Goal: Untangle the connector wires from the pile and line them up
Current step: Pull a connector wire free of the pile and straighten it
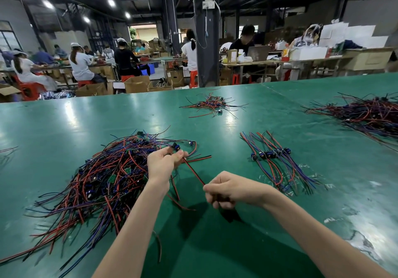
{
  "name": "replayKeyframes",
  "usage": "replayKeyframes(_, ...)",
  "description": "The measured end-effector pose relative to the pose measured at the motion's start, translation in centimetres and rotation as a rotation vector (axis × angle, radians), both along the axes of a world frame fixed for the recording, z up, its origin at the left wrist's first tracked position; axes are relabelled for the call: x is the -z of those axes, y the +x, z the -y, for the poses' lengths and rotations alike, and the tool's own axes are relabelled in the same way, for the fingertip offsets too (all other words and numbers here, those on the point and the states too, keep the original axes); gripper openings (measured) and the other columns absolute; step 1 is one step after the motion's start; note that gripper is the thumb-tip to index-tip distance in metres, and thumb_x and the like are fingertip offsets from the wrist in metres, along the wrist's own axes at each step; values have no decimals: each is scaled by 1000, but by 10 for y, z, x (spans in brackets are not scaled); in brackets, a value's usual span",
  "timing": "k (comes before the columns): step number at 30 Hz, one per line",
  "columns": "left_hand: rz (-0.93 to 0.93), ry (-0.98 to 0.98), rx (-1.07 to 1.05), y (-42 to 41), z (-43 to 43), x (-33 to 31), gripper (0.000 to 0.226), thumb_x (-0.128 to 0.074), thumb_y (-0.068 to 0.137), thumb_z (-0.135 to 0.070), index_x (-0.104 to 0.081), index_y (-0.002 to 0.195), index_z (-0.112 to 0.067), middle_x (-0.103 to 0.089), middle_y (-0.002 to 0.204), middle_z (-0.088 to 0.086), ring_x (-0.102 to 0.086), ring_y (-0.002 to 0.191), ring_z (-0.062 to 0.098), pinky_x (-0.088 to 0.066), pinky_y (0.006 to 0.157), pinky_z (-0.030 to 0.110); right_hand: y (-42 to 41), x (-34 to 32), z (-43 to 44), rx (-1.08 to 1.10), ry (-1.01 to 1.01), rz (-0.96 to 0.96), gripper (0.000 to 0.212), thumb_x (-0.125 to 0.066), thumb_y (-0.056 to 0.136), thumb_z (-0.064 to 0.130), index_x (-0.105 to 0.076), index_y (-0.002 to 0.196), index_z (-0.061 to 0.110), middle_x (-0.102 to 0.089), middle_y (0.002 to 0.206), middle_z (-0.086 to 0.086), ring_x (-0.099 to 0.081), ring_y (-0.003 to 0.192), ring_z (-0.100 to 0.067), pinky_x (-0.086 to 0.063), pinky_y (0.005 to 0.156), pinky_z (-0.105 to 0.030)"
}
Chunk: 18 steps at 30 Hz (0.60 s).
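A big tangled pile of red, black and blue connector wires (103, 176) lies on the green table (215, 245) at the left. My left hand (162, 163) is at the pile's right edge and pinches a wire near its dark connector (174, 146). A red-and-black wire (195, 174) stretches from there down to my right hand (226, 188), which grips its lower end in curled fingers. To the right, a small row of sorted wires (277, 159) lies side by side, with their connectors roughly level.
A smaller loose pile of wires (212, 105) lies at the table's far middle, and a large pile (370, 114) at the far right. Scuffed pale patches (355, 234) mark the table at the right. Behind the table, people sit at workbenches among cardboard boxes.
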<state>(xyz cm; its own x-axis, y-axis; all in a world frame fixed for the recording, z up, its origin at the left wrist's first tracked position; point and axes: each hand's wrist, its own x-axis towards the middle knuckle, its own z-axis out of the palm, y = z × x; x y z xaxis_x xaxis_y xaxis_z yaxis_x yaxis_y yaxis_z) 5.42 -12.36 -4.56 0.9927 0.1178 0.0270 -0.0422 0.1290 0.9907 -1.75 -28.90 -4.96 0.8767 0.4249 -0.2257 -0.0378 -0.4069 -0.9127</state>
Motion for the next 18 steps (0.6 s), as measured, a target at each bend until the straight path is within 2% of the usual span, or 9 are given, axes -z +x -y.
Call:
replayKeyframes(5, 5, -32, 4, -1, 2, -2, 16, -63, 84, 6, -66, 74, -6, -69, 58, -2, -64, 59, 7, -54, 69, 18, 0, -4, 7, -53, -19, 3, 30, -42, 94, 7, -62, 72, 9, -60, 61, -1, -43, 40, -5, -30, 45, -21)
replayKeyframes(8, 8, -27, 6, -1, 2, -2, 15, -64, 85, 5, -66, 74, -6, -70, 60, -2, -64, 60, 6, -53, 72, 20, 2, -4, 10, -12, -56, 7, 34, -44, 94, 11, -61, 64, 11, -58, 51, 2, -40, 36, -5, -29, 42, -19)
replayKeyframes(12, 19, -19, 0, -2, 2, -1, 12, -64, 85, 3, -67, 77, -5, -71, 62, -2, -65, 60, 4, -54, 69, 17, 1, -2, 10, 26, -83, 8, 41, -45, 95, 17, -54, 55, 13, -51, 41, 1, -33, 29, -5, -26, 35, -15)
replayKeyframes(15, 25, -19, -7, -2, 1, -1, 13, -64, 85, 3, -67, 76, -6, -71, 62, -2, -65, 66, 9, -54, 76, 23, 0, -1, 9, -29, -23, -7, 39, -43, 97, 14, -62, 63, 10, -57, 48, 1, -37, 33, -5, -28, 39, -17)
replayKeyframes(18, 36, -39, -3, -3, 2, -2, 14, -63, 85, 6, -66, 77, -6, -71, 62, -2, -67, 64, 7, -55, 72, 20, 0, -2, 8, -86, 11, -17, 36, -40, 95, 9, -66, 70, 8, -61, 57, -1, -41, 37, -6, -30, 44, -21)
